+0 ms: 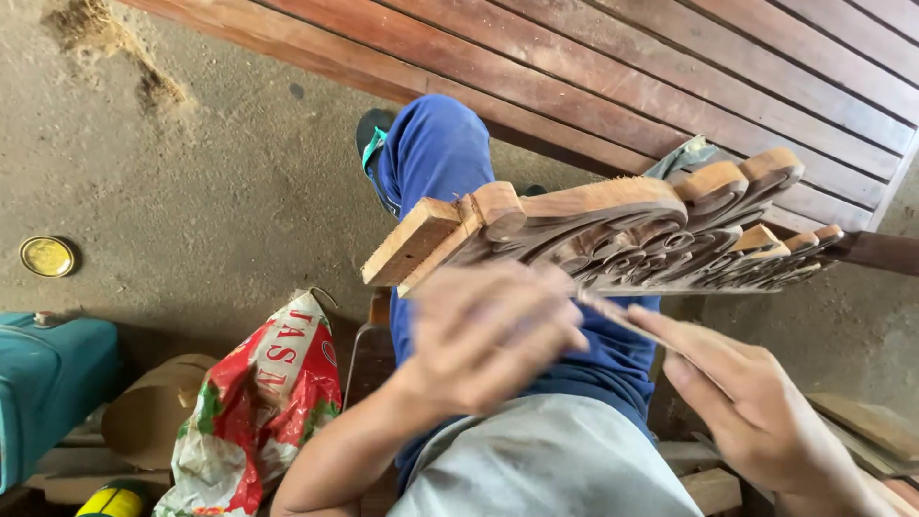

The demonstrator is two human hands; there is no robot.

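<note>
A reddish-brown carved wooden panel (pixel 613 235), cut through with scrollwork and left pale at its sawn end, lies across the centre and right of the frame, resting over the person's blue-trousered leg (pixel 436 153). The left hand (pixel 488 330), blurred in the middle of the frame, sits just below the panel's left part with its fingers curled loosely inward; whether it grips anything I cannot tell. The right hand (pixel 756 402), at the lower right, has its fingers pinched closed on a thin, pale strip of sandpaper or wood (pixel 613 314), whose far end touches the panel's lower edge near the carving.

Behind the panel, dark red wooden slats (pixel 670 67) fill the upper right. On the dusty concrete floor (pixel 220 182), a round gold tin lid (pixel 46 256) lies at the left edge, above a teal plastic container (pixel 48 378). A red, white and green printed plastic bag (pixel 258 402) sits crumpled at the lower left.
</note>
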